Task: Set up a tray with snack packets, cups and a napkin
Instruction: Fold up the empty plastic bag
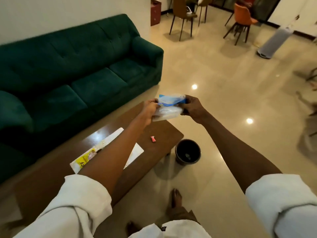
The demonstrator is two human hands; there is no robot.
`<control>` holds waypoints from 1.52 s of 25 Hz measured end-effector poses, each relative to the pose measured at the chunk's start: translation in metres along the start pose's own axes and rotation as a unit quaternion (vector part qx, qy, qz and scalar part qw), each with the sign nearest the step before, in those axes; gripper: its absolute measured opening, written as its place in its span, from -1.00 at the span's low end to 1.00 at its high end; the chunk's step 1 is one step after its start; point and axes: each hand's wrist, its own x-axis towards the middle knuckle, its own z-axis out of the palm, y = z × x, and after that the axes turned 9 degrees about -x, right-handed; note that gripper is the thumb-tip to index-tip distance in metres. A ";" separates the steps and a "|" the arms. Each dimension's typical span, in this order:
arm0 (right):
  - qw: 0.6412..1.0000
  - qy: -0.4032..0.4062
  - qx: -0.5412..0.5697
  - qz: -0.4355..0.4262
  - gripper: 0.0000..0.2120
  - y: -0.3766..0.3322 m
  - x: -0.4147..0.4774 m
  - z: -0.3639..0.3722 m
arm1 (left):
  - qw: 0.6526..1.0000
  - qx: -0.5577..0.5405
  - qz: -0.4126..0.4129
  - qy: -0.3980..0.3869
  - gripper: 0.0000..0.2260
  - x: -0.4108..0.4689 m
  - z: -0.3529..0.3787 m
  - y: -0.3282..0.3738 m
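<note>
A clear plastic packet (169, 107) with a blue band and white contents is held up in the air above the far end of the brown table (154, 152). My left hand (149, 109) grips its left edge and my right hand (193, 107) grips its right edge. On the table lies a white tray (135, 150), partly hidden by my left forearm. A yellow snack packet (86, 158) rests on the tray's near-left part.
A small pink object (153, 139) lies on the table past the tray. A dark bin (187, 152) stands on the floor by the table's right corner. A green sofa (77, 71) runs along the left. Chairs (183, 16) stand far back on the glossy floor.
</note>
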 end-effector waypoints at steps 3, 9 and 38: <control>0.994 0.031 0.090 0.059 -0.62 0.034 0.008 -0.044 | 0.998 -0.039 -0.048 0.022 -0.75 0.023 0.059 -0.023; 0.986 -0.013 0.090 0.142 -0.51 0.113 0.043 -0.125 | 0.989 -0.061 -0.128 0.049 -0.85 0.076 0.154 -0.075; 0.908 0.009 -0.134 0.396 -0.51 0.548 0.117 -0.139 | 0.954 0.105 -0.281 -0.014 -0.64 0.157 0.260 -0.432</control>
